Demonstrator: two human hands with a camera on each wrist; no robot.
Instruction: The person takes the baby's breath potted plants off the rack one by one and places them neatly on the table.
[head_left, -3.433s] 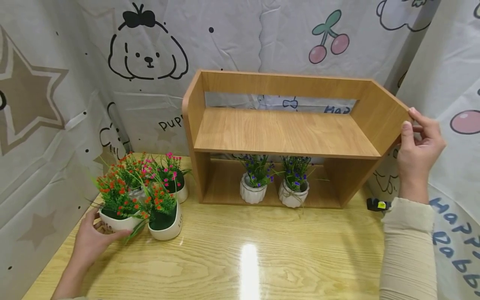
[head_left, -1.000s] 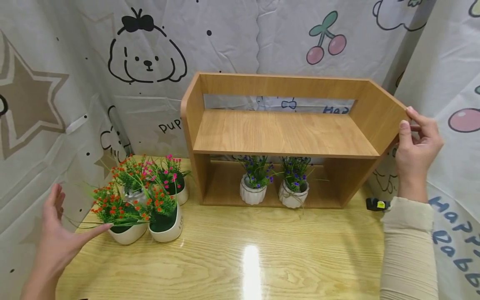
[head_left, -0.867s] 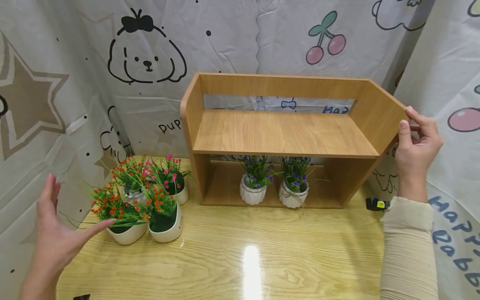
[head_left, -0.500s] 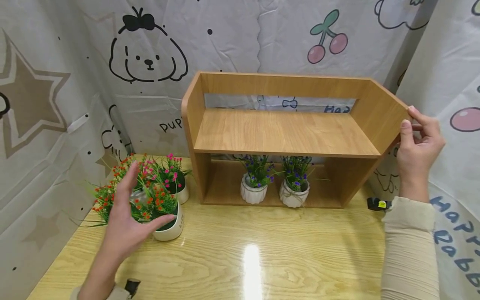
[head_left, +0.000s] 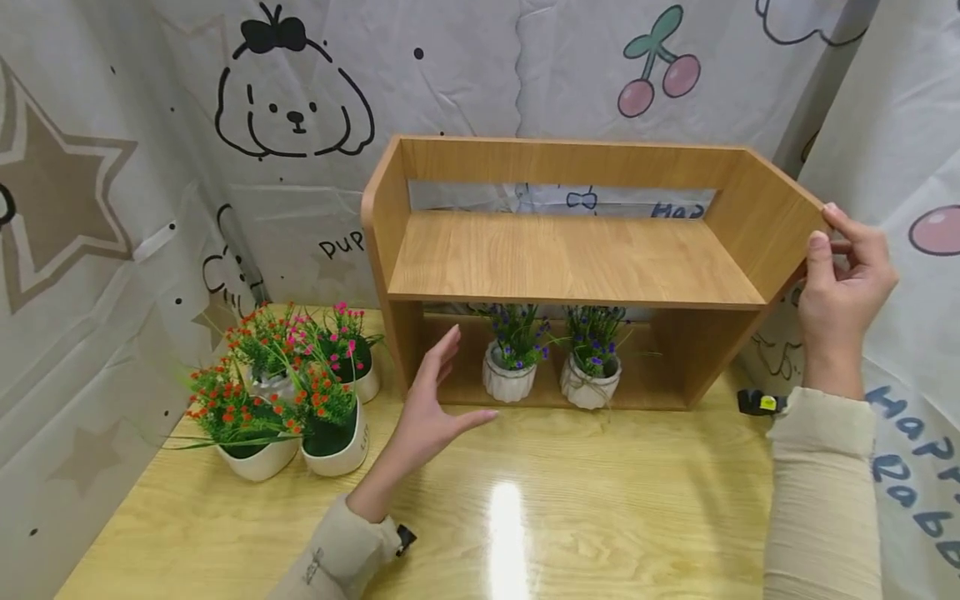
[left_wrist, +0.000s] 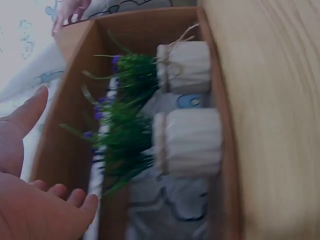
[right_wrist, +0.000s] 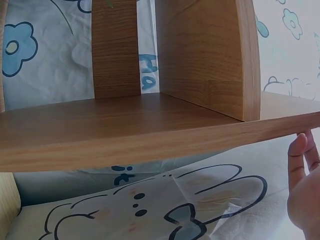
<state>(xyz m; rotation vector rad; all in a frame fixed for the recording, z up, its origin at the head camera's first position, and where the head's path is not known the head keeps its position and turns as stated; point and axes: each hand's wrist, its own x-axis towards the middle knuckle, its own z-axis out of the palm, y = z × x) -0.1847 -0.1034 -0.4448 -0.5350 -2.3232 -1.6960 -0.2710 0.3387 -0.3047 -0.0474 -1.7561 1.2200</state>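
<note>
Head view: left hand (head_left: pixel 426 417) low in front of the shelf (head_left: pixel 765 217), fingers and thumb wide apart, nothing in them. Just to the right of the left hand, near white pot (head_left: pixel 508 377) with purple flowers (head_left: pixel 516 333), upright on the low board (head_left: pixel 652 387). Farther right of the left hand, far white pot (head_left: pixel 591 385), upright too. Right hand (head_left: pixel 851 283) higher up, well apart from the left hand, thumb and finger pinched on the side of the shelf.

First worry: a bump from the left thumb. Could tip the near white pot, or shove it into the far white pot just beside it. Next worry: a lift straight up. Might squash the purple flowers against the upper board (head_left: pixel 573 258), low over both pots. Also possible: long stems tangled between the two pots, dragging one along with the other.

Another worry: a hard tug or push from the right hand. Could make the shelf slide or rock on the table (head_left: pixel 637 500), and maybe make both pots fall. Also at some risk: orange flower pot (head_left: pixel 341 458), to the left of the left hand, from a quick swing back of the wrist.
</note>
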